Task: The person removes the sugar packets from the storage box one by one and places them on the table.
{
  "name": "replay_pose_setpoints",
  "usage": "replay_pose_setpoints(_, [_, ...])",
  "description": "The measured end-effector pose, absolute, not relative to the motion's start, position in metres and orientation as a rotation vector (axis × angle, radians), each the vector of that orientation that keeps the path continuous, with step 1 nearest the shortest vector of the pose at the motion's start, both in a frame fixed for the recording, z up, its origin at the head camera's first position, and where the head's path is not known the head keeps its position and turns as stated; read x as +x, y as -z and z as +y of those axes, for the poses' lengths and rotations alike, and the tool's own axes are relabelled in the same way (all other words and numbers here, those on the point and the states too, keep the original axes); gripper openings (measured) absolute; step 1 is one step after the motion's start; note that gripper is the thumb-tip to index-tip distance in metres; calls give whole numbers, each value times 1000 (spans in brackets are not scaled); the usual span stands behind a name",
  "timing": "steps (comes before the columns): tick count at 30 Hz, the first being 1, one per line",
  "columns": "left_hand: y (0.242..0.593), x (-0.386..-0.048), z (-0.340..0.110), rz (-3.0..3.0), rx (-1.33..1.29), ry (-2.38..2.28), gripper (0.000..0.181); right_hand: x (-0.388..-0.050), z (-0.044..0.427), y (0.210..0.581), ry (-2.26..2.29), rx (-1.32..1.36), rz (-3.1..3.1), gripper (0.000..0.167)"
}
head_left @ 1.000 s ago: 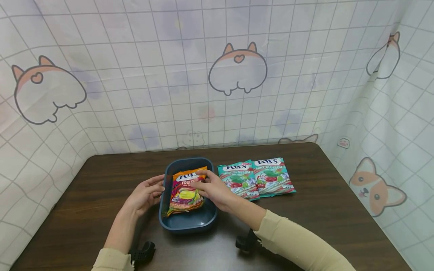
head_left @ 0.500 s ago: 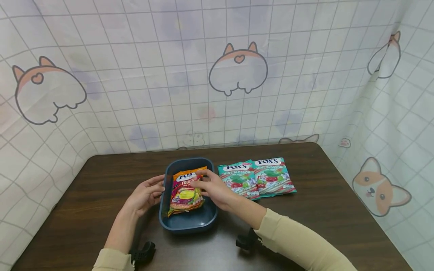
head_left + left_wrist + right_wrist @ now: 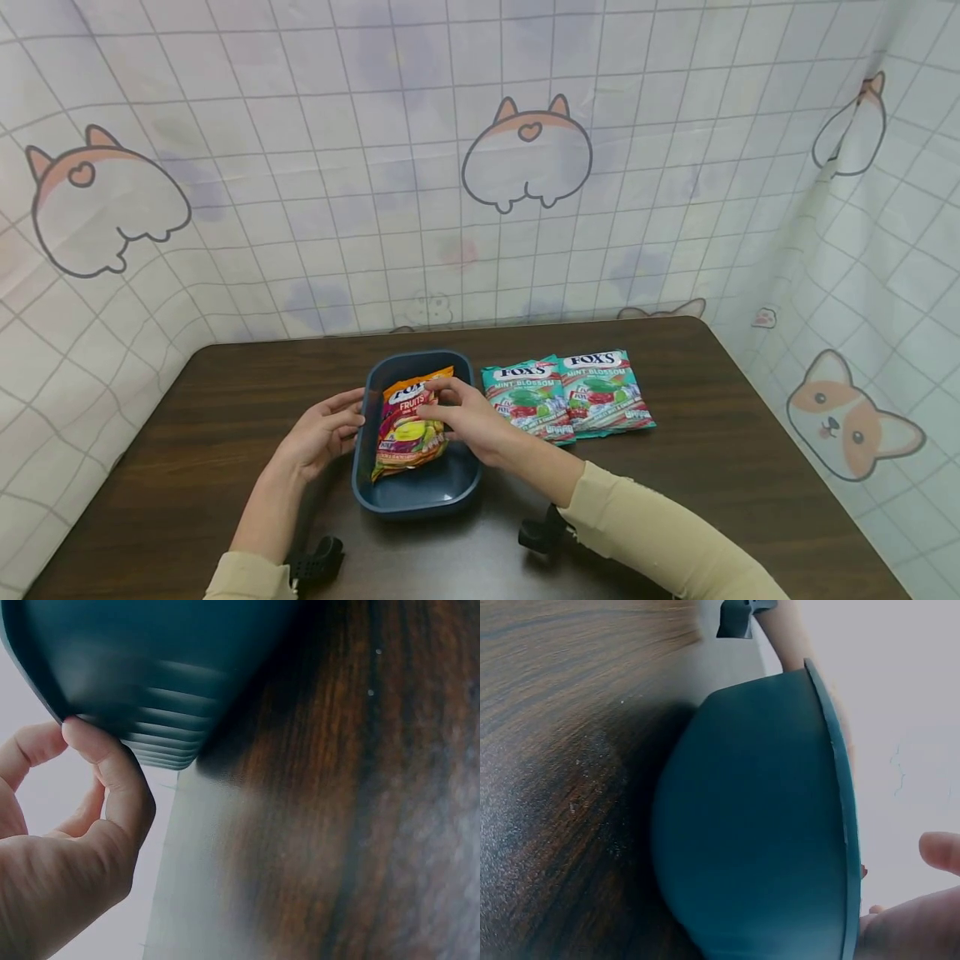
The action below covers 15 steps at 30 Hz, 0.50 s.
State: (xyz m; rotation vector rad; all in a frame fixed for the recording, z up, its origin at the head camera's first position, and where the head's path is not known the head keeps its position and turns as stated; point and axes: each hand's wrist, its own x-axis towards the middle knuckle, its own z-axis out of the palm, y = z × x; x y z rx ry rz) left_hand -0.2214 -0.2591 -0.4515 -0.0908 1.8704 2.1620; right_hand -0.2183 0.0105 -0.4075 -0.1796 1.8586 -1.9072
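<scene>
An orange and purple Fox's Fruits candy bag [image 3: 407, 437] lies slanted inside a dark blue plastic basin [image 3: 420, 498]. My right hand [image 3: 472, 418] reaches over the basin's right rim and holds the bag by its right edge, thumb on the printed face. Its other fingers are partly hidden at that edge. At the basin's left side, my left hand [image 3: 321, 433] pinches the rim; the left wrist view shows thumb and finger meeting at the basin's edge [image 3: 135, 667]. In the right wrist view the basin's wall [image 3: 757, 817] hides the bag and most of the right hand.
Two green Fox's Mint Blossom candy bags [image 3: 525, 400] [image 3: 603, 393] lie overlapping just right of the basin, near the right forearm. All rests on a dark wooden table [image 3: 187, 450]. A white checked cloth with dog drawings [image 3: 525, 158] hangs behind and at both sides.
My right hand and the orange candy bag have shifted slightly left inside the basin. The left hand, the basin and the green bags stay where they were.
</scene>
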Motion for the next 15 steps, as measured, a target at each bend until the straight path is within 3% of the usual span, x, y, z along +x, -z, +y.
replay_pose_setpoints(15, [452,-221,-259,1871,-86,-2165,64,-224,5,421,1868,-245,1885,52])
